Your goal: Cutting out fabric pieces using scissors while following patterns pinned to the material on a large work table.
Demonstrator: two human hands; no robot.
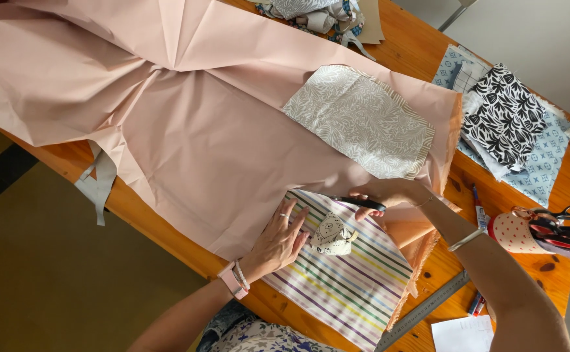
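Observation:
My left hand [278, 240] lies flat, fingers spread, on the edge of a striped fabric piece [356, 287] and the large pale pink fabric [187, 111] under it. My right hand [389, 193] grips a dark pen-like marker [362, 203], its tip at the striped piece's upper edge. A small white patterned cloth weight [332, 236] sits on the striped piece between my hands. A grey leaf-print fabric piece [363, 120] lies on the pink fabric farther away.
The wooden table [532, 277] carries a metal ruler [425, 309], pens, a white paper slip [464, 334], a dotted cup with scissors [558, 231], and a stack of black-and-white and blue print fabrics [513, 124]. More cloth scraps lie at the far edge [317, 16].

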